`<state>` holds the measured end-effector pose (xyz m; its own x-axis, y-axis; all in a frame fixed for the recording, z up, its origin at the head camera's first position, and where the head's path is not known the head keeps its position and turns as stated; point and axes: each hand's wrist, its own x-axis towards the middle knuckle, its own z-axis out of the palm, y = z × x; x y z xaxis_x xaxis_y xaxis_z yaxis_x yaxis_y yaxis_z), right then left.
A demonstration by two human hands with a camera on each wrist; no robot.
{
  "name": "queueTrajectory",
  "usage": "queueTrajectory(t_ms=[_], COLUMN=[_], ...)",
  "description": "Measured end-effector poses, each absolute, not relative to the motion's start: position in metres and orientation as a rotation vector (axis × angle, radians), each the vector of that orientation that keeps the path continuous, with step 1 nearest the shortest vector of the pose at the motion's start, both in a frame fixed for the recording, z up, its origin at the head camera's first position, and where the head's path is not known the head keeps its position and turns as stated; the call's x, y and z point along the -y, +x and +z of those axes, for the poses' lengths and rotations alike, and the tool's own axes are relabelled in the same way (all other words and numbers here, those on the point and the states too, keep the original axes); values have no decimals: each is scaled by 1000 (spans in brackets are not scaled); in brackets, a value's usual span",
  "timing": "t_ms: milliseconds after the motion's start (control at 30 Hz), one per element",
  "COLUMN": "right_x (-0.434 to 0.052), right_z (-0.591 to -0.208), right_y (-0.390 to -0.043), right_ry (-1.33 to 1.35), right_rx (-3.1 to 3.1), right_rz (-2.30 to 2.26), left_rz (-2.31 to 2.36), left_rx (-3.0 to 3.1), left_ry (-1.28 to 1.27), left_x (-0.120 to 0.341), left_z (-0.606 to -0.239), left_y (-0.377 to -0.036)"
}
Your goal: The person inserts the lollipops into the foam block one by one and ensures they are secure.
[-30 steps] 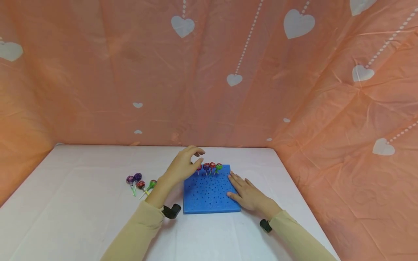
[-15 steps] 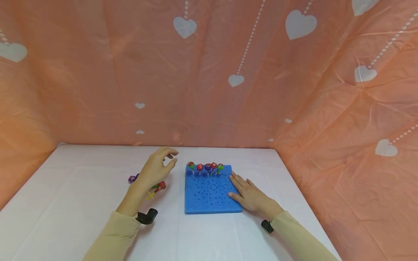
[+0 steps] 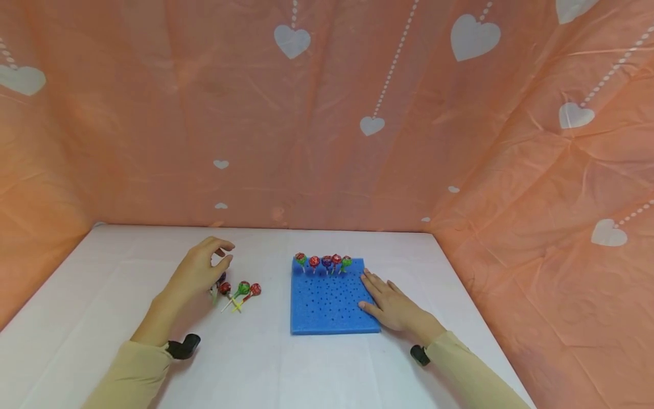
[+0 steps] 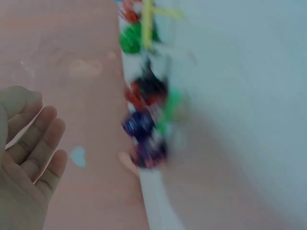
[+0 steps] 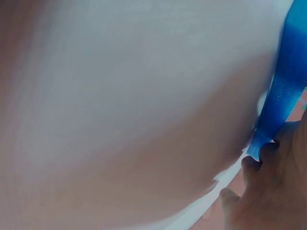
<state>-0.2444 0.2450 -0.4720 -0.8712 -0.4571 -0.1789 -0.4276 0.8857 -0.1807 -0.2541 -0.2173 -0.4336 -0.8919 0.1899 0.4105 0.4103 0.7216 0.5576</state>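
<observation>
Head view: a white table (image 3: 317, 369) is seen, enclosed at the back and on both sides by an orange sheet printed with white hearts (image 3: 357, 113). A blue foam block (image 3: 329, 307) dotted with small holes is laid on the table, slightly right of centre. Its right edge is pressed by the right hand (image 3: 390, 307), whose fingers are stretched flat across the foam; in the right wrist view the fingertips (image 5: 261, 163) are seen against the blue edge. The left hand (image 3: 196, 272) is held over the table to the left of the block, well apart from it, with fingers loosely bent and nothing gripped; in the left wrist view its fingers (image 4: 33, 143) are shown relaxed and empty. A cluster of loose lollipops (image 3: 237, 291) is lying on the table just beside and partly under this hand, with red and green heads visible; purple ones are seen, blurred, in the left wrist view. A row of five lollipops (image 3: 323, 262) is stood upright in the holes along the far edge of the foam block.
</observation>
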Motion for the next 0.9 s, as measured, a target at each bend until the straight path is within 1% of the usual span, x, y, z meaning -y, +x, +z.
queueTrajectory(t_ms=[133,400,667,900], right_x=[-246,-246,-247,-247], right_z=[-473,-473,-472,-474], right_y=[-245,-245,-245,-247], right_ry=[-676,-687,-695,-711], right_rx=[-2834,-2838,-2835,-2837], right_rz=[-202,-194,-210,-205], left_rz=[-931,-877,-852,-882], left_rx=[2693,2847,2993,3021], left_ry=[-432,-466,-519,-552], left_x=[236,261,269,266], left_z=[-438,-446,-450,-451], left_y=[-252,-253,-257,-255])
